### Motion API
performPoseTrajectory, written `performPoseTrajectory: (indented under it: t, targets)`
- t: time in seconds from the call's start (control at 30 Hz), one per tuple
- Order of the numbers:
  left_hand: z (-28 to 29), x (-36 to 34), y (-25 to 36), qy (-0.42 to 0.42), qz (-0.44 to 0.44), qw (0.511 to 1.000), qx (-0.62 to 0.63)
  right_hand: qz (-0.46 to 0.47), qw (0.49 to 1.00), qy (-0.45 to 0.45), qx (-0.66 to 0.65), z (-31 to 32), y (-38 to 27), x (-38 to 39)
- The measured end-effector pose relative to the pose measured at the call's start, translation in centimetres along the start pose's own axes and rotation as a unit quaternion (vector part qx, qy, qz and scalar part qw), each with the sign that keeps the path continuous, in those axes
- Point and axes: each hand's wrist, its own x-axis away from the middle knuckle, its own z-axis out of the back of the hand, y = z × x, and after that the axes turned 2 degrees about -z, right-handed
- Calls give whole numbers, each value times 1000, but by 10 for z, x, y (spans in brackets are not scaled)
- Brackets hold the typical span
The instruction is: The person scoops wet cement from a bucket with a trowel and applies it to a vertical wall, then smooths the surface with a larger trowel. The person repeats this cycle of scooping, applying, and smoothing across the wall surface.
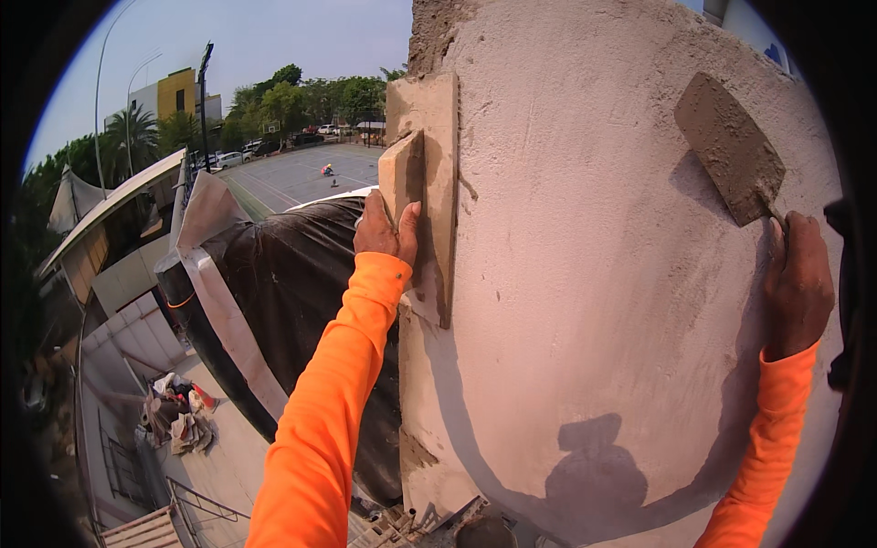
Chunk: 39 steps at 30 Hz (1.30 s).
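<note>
My left hand [388,228] is closed round the raised grip of a wooden float [443,164]. The float's long, plaster-stained board stands upright along the left edge of a grey plastered wall [566,274]. On the right, my right hand [799,283] grips the handle of a trowel [728,146]. Its pointed blade, coated in wet mortar, tilts up and left close to the wall and casts a shadow there. Whether the blade touches the wall I cannot tell. Both arms wear orange sleeves.
Left of the wall hangs a dark sheet [274,265] beside a black pipe [210,342]. Far below lie a heap of sacks [187,425] and metal railings [196,502]. A bucket [484,532] stands at the wall's foot. A distant person [327,170] is on a sports court [283,178].
</note>
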Motion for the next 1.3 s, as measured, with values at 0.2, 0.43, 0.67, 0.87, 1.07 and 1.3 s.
performPoseTrajectory:
  t: [0.2, 0.43, 0.67, 0.87, 1.07, 1.3]
  targets:
    - [2, 51, 20, 19, -1, 1000, 0, 18, 1000, 14, -7, 4, -2, -2]
    - [-21, -47, 23, 66, 132, 989, -22, -20, 999, -32, 4, 2, 0, 3]
    - [-5, -173, 118, 77, 202, 975, -46, -32, 998, -51, 8, 3, 0, 2]
    - [-6, -149, 100, 48, 197, 978, -42, 28, 999, 14, 8, 6, -3, -4]
    - [-3, -219, 131, 43, 185, 979, -69, 6, 1000, -6, 4, 6, -4, -5]
    - [-15, -95, 92, 45, 91, 992, -69, 8, 1000, 3, -4, 8, -5, -5]
